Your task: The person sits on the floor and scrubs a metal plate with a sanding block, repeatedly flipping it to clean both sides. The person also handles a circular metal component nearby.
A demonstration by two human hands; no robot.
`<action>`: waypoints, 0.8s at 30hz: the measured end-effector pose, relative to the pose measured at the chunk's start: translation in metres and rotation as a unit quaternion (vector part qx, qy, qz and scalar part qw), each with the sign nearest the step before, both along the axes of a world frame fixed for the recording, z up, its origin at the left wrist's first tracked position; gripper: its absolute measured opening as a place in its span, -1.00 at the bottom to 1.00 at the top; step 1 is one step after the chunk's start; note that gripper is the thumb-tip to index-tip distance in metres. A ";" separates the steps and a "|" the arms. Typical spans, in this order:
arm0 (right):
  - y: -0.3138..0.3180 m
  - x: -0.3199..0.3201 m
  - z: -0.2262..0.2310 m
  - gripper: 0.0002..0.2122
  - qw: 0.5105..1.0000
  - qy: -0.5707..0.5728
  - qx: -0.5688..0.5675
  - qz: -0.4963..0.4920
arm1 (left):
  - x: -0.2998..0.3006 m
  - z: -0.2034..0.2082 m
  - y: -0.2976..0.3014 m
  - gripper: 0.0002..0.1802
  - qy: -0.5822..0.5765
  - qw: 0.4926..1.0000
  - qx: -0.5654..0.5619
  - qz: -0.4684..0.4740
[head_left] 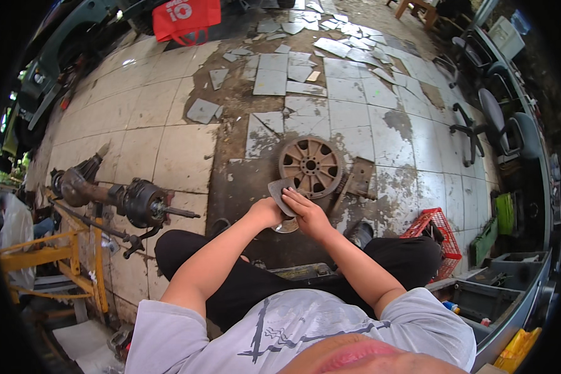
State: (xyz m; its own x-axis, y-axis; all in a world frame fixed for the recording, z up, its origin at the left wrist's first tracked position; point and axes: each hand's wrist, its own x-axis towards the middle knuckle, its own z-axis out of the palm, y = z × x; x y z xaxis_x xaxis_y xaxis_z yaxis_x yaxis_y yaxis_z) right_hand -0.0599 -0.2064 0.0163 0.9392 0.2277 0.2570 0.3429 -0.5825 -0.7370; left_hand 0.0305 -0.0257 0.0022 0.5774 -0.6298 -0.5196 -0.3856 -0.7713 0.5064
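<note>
In front of my crossed legs, my left hand point(267, 212) grips a thin grey curved sheet point(279, 191) with a rough-looking face. My right hand point(308, 215) lies against the sheet's right side, its fingers stretched out flat over it. What the sheet is made of I cannot make out. Just beyond my hands, a rusty spoked flywheel point(310, 154) with a toothed rim rests on the floor. A shiny round-edged thing point(287, 227) shows partly beneath my hands; the rest of it is hidden.
Right of the flywheel lies a rusty metal plate point(359, 177). An axle assembly point(140, 202) and a yellow frame point(75, 254) stand left. A red plastic crate point(429, 234) sits by my right knee. Broken tiles point(271, 73) litter the far floor; an office chair point(502, 131) is at right.
</note>
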 end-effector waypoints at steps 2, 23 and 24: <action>-0.018 0.002 -0.024 -0.38 0.996 0.036 -0.028 -0.072 | 0.000 0.022 -0.003 -0.52 -0.025 0.999 0.033 -0.015; -0.004 0.020 0.019 -0.39 0.998 -0.021 -0.020 -0.050 | 0.001 0.010 0.015 -0.56 -0.063 0.998 0.019 0.010; 0.000 0.015 0.024 -0.39 0.999 -0.026 -0.015 -0.023 | 0.000 0.005 0.015 -0.57 -0.065 0.998 0.006 0.021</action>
State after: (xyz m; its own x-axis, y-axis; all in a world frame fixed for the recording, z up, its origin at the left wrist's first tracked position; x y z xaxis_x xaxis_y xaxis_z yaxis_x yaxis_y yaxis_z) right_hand -0.0445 -0.2059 0.0401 0.9342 0.1937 0.2997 0.3533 -0.6200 -0.7006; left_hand 0.0307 -0.0111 0.0074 0.6653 -0.5987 -0.4460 -0.4151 -0.7932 0.4456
